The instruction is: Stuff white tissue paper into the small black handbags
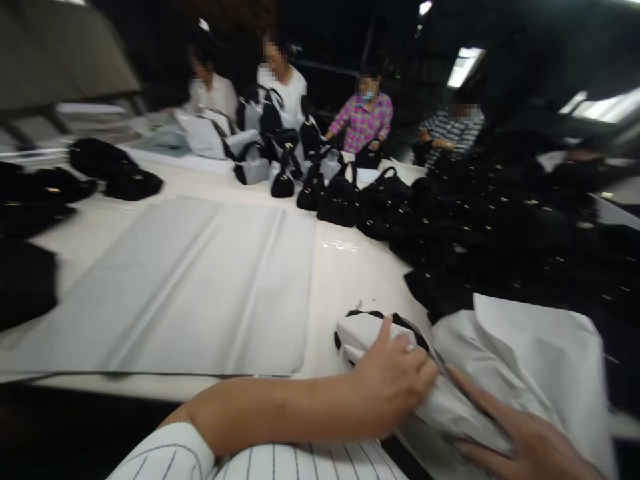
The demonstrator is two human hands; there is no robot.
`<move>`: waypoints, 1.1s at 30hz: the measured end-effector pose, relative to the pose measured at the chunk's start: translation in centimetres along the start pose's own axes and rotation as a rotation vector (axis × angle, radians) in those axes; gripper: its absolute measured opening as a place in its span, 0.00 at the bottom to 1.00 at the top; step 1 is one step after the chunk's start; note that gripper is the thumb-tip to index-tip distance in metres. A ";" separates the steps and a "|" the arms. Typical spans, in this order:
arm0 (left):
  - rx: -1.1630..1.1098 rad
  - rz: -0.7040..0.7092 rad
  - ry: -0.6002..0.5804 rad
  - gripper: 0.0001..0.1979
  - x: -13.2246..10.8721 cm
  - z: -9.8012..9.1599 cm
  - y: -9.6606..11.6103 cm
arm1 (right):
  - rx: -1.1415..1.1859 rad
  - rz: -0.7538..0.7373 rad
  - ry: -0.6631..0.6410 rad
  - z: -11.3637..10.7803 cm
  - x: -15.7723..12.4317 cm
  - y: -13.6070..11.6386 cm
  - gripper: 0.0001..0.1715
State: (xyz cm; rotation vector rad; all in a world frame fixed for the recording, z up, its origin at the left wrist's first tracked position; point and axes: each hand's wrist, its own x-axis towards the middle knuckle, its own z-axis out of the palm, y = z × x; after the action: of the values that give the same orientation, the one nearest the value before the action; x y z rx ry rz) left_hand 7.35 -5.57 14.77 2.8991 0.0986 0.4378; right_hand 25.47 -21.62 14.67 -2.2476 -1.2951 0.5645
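A black bag [423, 339] lies at the table's near edge, partly covered by white paper [357, 328]. My left hand [400, 367] reaches across and rests on it, fingers curled onto the white paper. Close by on the right, my right hand [525, 427] has its thumb and fingers around a crumpled pale sheet [475, 407], next to the bag. A larger loose white sheet [550, 353] stands up behind that hand. Motion blur softens both hands, and the bag's underside is hidden.
A stack of large pale sheets [200, 287] lies on the white table [345, 267] to the left. Many black bags [500, 207] are heaped at right, others [115, 170] at left. Several co-workers, one in a checked shirt [365, 120], are across the table.
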 end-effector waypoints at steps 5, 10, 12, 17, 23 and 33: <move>-0.273 0.160 -0.381 0.08 -0.8 6.0 0.7 | -0.016 0.144 -0.424 2.3 -4.9 -3.7 0.34; -0.341 0.419 -0.391 0.08 -0.5 8.1 2.2 | 0.111 0.262 -0.426 4.5 -7.6 -2.9 0.32; -0.330 0.467 -0.388 0.08 0.3 8.2 2.6 | 0.226 0.277 -0.352 5.3 -7.8 -2.2 0.32; -0.466 0.365 -0.370 0.11 0.4 7.8 1.6 | 0.528 0.305 -0.201 8.2 -6.8 0.2 0.31; -0.896 -0.271 -0.040 0.16 -2.0 8.3 -2.9 | 0.532 0.256 0.155 7.0 -5.7 3.5 0.38; -0.748 -1.102 0.035 0.23 -0.8 14.4 -7.1 | -0.065 -0.271 0.635 7.9 1.3 1.9 0.39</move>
State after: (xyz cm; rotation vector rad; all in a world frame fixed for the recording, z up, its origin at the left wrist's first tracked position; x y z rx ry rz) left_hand 10.60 -1.55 -0.40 1.7358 1.1594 0.2210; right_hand 22.96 -19.72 7.11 -2.0009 -1.2432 -0.2784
